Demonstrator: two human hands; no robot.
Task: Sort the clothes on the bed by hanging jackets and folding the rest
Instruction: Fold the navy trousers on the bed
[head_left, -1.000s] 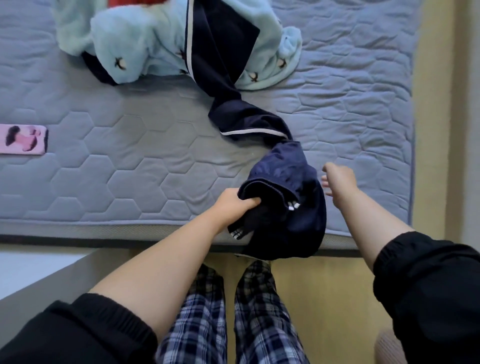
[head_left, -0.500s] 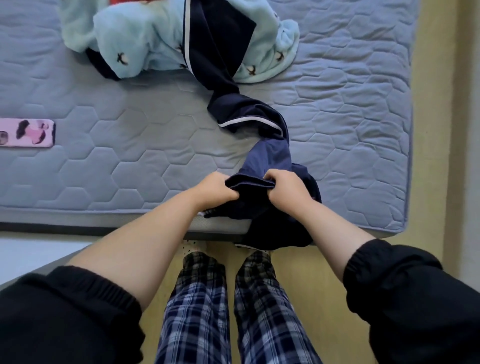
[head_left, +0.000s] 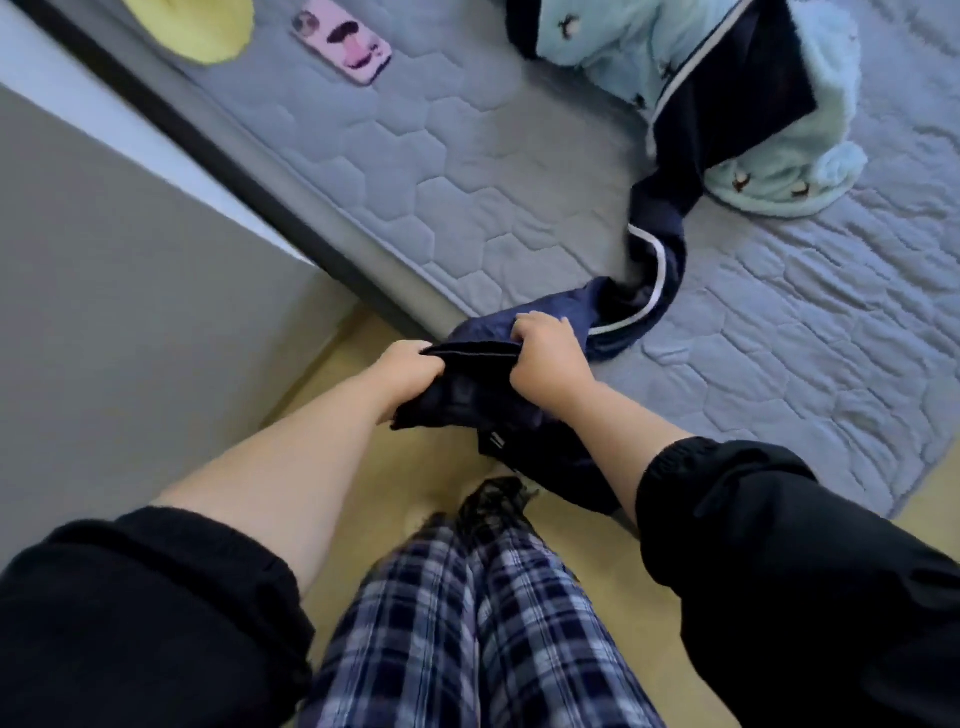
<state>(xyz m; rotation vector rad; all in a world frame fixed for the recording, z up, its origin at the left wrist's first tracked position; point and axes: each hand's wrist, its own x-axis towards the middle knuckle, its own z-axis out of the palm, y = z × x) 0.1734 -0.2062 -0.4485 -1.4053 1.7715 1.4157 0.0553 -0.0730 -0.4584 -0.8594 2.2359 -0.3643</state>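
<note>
Together left hand and right hand grip navy garment (bed's edge).

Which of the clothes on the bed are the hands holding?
The navy garment with white piping: left hand and right hand grip it at the edge of the bed. The light blue fleece lies unheld.

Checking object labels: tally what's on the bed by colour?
navy garment: 1, gripped by left hand and right hand
light blue fleece garment: 1
pink phone: 1
yellow item: 1, cut off by the frame edge
Total: 4
</note>
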